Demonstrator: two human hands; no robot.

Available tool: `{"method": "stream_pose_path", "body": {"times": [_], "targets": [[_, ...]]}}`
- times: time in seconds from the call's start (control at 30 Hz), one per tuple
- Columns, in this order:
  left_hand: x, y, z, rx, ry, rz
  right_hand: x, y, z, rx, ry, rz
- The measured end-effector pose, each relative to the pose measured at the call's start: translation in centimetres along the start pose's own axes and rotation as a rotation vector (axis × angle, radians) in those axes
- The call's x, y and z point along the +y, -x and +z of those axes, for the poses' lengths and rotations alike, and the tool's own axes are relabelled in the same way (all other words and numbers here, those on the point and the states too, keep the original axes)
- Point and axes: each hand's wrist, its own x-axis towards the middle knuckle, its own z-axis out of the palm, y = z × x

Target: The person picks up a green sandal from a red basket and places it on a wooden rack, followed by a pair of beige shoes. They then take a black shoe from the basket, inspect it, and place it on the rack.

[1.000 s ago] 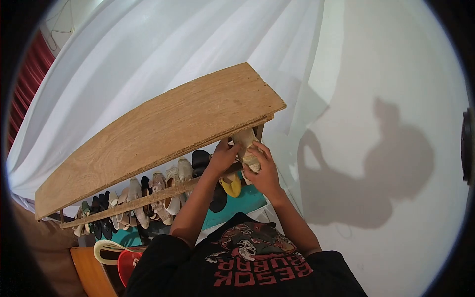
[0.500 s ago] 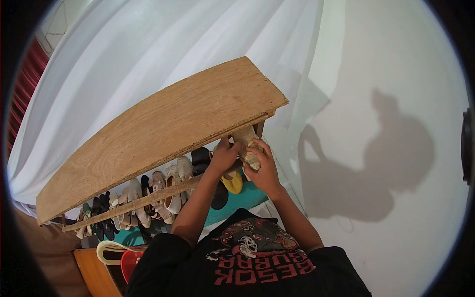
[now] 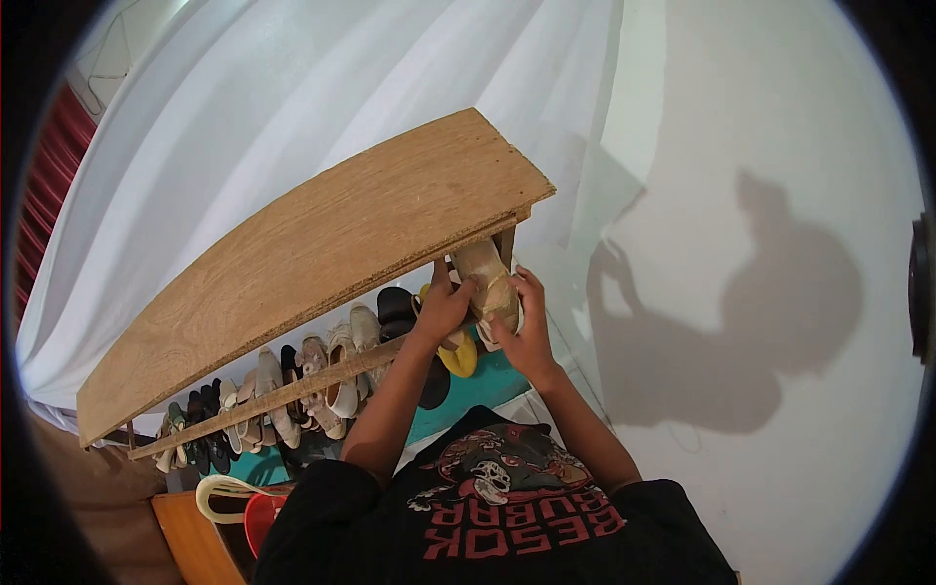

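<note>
A beige shoe (image 3: 485,268) is held at the right end of the wooden shoe rack (image 3: 322,234), just under its top board. My left hand (image 3: 446,304) grips the shoe's left side, thumb on its upper face and the other fingers mostly hidden. My right hand (image 3: 524,327) is curled around the lower right part, its fingers bent over the surface. Left of the held shoe, a yellow shoe (image 3: 459,358) pokes out below the rack's front rail (image 3: 292,392). Black shoes (image 3: 396,307) stand beside it, partly behind my left hand.
Several white and dark shoes (image 3: 343,375) line the rack toward the left. A red container (image 3: 261,519) and a cream curved object (image 3: 216,492) sit at lower left by an orange-brown cabinet (image 3: 190,531). White cloth (image 3: 390,88) hangs behind; a white wall (image 3: 702,292) closes the right side.
The beige shoe now shows more of itself beneath the top board, and my right hand sits slightly lower on it. The view has shifted a little; both hands keep hold.
</note>
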Motion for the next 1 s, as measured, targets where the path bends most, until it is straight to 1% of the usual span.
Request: {"method": "stream_pose_path", "body": {"times": [0.03,0.07,0.13,0.17,0.23,0.27,0.33,0.47,0.53,0.57,0.63,0.67,0.73,0.87,0.97,1.0], "targets": [[0.1,0.1,0.0,-0.002,0.004,-0.013,0.7,0.2,0.2,0.103,-0.024,0.013],[0.0,0.2,0.0,0.002,0.003,-0.013,1.5,0.4,0.3,0.101,-0.026,0.012],[-0.2,0.4,0.1,0.004,-0.025,-0.022,2.9,0.7,0.2,0.032,-0.121,0.108],[-0.3,0.8,0.1,0.007,-0.024,-0.023,3.5,1.1,0.2,0.029,-0.121,0.108],[-0.1,1.8,0.1,0.058,-0.481,-0.007,3.6,1.3,0.1,-0.058,-0.124,0.110],[0.0,2.1,0.2,0.061,-0.486,-0.010,3.6,1.4,0.0,-0.060,-0.130,0.111],[1.3,2.8,0.4,-0.005,-0.329,-0.051,3.4,1.1,-0.3,-0.088,-0.194,0.136],[0.3,3.1,0.2,0.001,-0.405,-0.112,3.3,1.2,-0.2,-0.089,-0.206,0.076],[0.5,3.5,-0.1,-0.069,-0.336,-0.102,1.8,1.2,-0.7,-0.070,-0.073,0.013],[0.5,3.8,-0.3,-0.063,-0.341,-0.103,1.9,1.2,-0.8,-0.072,-0.079,0.010],[1.8,4.8,-0.5,-0.143,-0.397,-0.062,2.5,1.4,-1.0,-0.156,-0.060,0.047],[2.4,5.2,-0.5,-0.137,-0.399,-0.063,2.9,1.5,-1.0,-0.160,-0.064,0.044],[3.4,5.9,-0.2,-0.192,-0.530,-0.091,3.3,1.8,-1.0,-0.190,-0.161,0.116],[3.4,6.7,0.7,-0.136,-0.524,-0.066,3.2,2.1,-1.3,-0.193,-0.123,0.090],[3.2,7.8,1.2,-0.085,-0.504,-0.127,2.5,2.9,-1.9,-0.198,-0.144,0.094],[3.1,8.4,1.3,-0.050,-0.515,-0.089,2.0,3.3,-2.2,-0.177,-0.220,0.172]]}}
